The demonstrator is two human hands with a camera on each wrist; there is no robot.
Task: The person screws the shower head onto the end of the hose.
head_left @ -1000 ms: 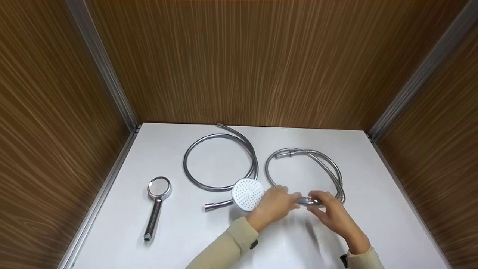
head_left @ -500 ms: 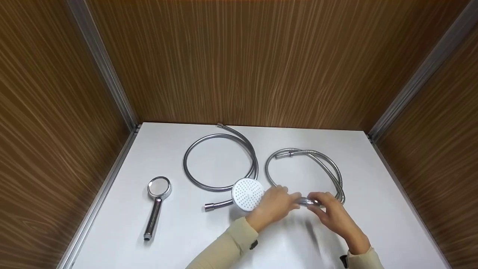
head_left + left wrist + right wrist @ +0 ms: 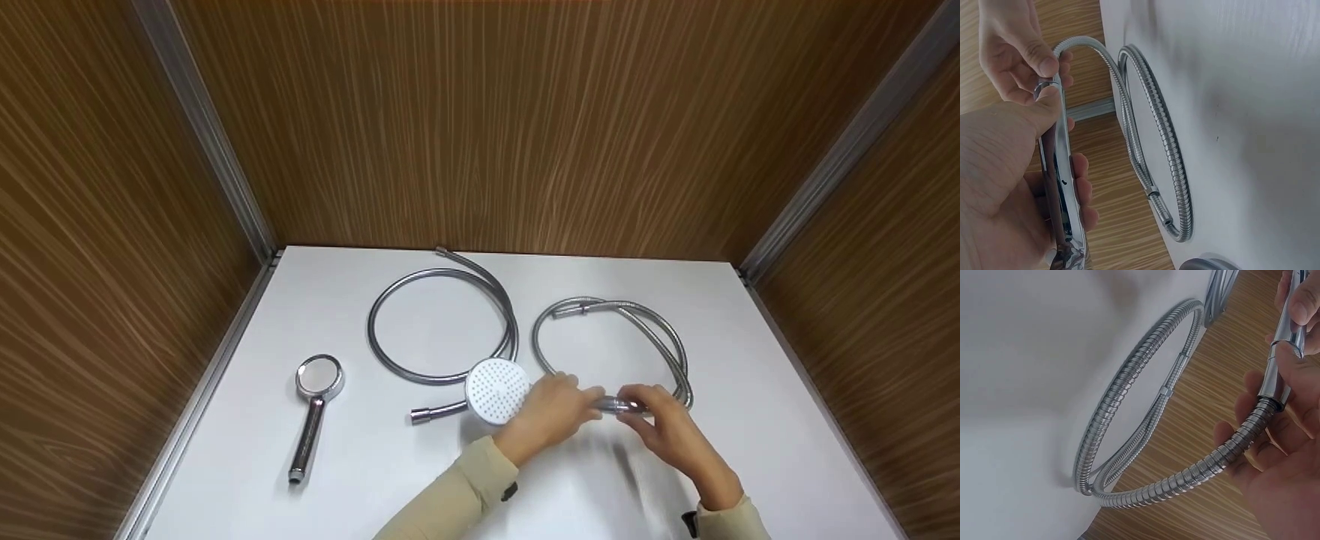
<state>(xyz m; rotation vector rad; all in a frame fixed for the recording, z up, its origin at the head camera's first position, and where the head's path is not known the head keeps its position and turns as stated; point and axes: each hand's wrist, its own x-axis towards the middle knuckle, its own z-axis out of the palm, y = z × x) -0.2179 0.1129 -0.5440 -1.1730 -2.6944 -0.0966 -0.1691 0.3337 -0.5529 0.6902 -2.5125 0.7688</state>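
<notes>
My left hand (image 3: 551, 409) grips the chrome handle (image 3: 1062, 169) of a shower head, whose round white spray face (image 3: 498, 391) points up. At the handle's lower end, my right hand (image 3: 667, 427) pinches the smooth chrome connector (image 3: 1270, 377) of a ribbed metal shower hose (image 3: 1168, 488). Connector and handle meet in one line, and both are held up off the table. From the connector the hose curves down into a loose coil, its other end (image 3: 568, 311) lying on the table. The left fingers hide most of the handle in the head view.
A second, darker shower hose (image 3: 373, 330) lies coiled left of the first, partly under the held shower head. Further left lies another chrome hand shower (image 3: 307, 435). The white table (image 3: 405, 487) is bounded by wood-grain panels (image 3: 480, 135) at the back and sides.
</notes>
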